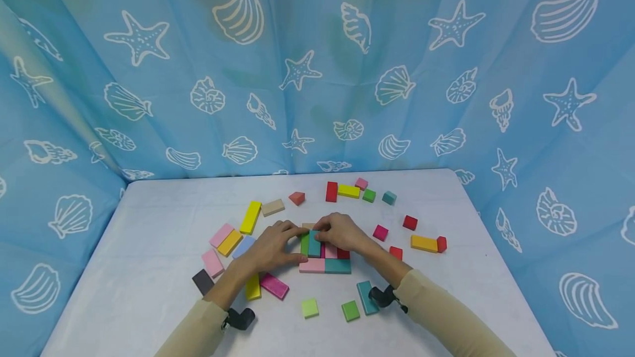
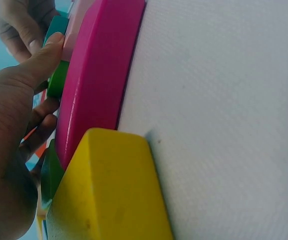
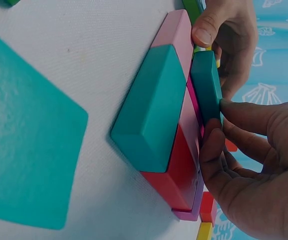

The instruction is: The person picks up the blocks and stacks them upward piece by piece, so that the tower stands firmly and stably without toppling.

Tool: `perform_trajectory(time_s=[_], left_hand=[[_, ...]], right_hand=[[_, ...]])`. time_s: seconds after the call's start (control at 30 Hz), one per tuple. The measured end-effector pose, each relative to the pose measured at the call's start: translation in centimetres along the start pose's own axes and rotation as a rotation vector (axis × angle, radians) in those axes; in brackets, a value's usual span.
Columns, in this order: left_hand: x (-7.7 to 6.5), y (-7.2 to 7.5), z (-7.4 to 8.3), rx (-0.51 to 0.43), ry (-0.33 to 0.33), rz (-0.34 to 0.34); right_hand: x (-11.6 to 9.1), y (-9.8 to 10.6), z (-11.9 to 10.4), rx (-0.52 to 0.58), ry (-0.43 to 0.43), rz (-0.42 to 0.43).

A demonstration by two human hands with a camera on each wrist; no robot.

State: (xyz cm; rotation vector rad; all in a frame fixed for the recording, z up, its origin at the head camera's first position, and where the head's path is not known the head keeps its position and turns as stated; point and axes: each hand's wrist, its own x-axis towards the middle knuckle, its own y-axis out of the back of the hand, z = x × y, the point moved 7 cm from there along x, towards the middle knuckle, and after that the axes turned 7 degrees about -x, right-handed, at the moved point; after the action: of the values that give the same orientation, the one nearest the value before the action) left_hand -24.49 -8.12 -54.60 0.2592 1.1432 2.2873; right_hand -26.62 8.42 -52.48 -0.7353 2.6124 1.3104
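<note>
A flat layout of coloured blocks lies at the table's middle, with a pink block (image 1: pixel 312 265) and a teal block (image 1: pixel 338 266) along its near side. My right hand (image 1: pixel 342 231) pinches another teal block (image 3: pixel 205 82) between thumb and fingers, above the layout. That block lies beside a green block (image 1: pixel 304 244). My left hand (image 1: pixel 274 248) holds the green block, its thumb at the near end and a finger at the far end. In the left wrist view, the green block (image 2: pixel 58 80) shows partly behind the thumb. A red block (image 3: pixel 176 167) sits at the layout's right.
Loose blocks surround the layout. Left are a yellow block (image 1: pixel 250 217), a magenta block (image 1: pixel 274 286) and a black block (image 1: pixel 203 281). Nearer lie a lime block (image 1: pixel 310 308), a green cube (image 1: pixel 350 310) and a teal block (image 1: pixel 366 297). An orange block (image 1: pixel 424 243) lies right.
</note>
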Motion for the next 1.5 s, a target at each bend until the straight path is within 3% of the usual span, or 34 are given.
perform_trajectory(time_s=[1.5], left_hand=[[-0.06,0.08,0.09,-0.004,0.010,0.000]], right_hand=[[0.23,0.23,-0.12,0.009,0.004,-0.004]])
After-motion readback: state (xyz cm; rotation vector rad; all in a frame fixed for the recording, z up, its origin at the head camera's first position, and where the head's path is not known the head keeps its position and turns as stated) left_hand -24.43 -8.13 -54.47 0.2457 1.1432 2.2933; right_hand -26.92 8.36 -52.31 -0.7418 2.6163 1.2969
